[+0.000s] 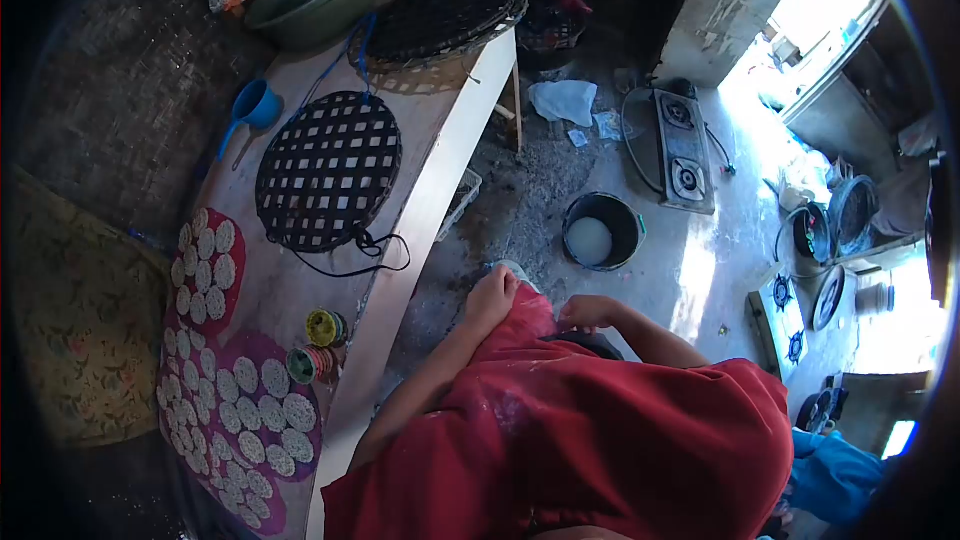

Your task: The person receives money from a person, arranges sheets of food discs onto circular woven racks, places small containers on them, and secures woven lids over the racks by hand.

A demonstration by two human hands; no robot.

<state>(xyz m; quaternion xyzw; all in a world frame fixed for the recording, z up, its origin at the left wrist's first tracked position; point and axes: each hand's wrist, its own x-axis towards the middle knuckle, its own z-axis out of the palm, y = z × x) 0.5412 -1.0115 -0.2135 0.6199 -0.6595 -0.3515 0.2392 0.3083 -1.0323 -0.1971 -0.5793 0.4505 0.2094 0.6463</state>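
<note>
The red cloth (527, 318) is in front of the person's lap, off to the right of the bench (262, 290); its long axis runs from the left hand (493, 298) back toward the body, its narrow end pointing away. The left hand is curled shut on that end. The right hand (588, 313) has bent fingers beside the cloth; I cannot tell whether it pinches anything.

On the floor ahead, one black bucket (622, 220) contains whitish liquid (588, 240). One green basin (318, 12) sits at the bench's far end, its contents unclear. One blue dipper (257, 103) has its handle pointing nearer. Two small tins (325, 328) stand just beside each other near the bench edge. Many pale discs (251, 449) lie on pink and purple sheets, about eleven on the farthest sheet. Two stoves (685, 145) with two burners each are to the right.
</note>
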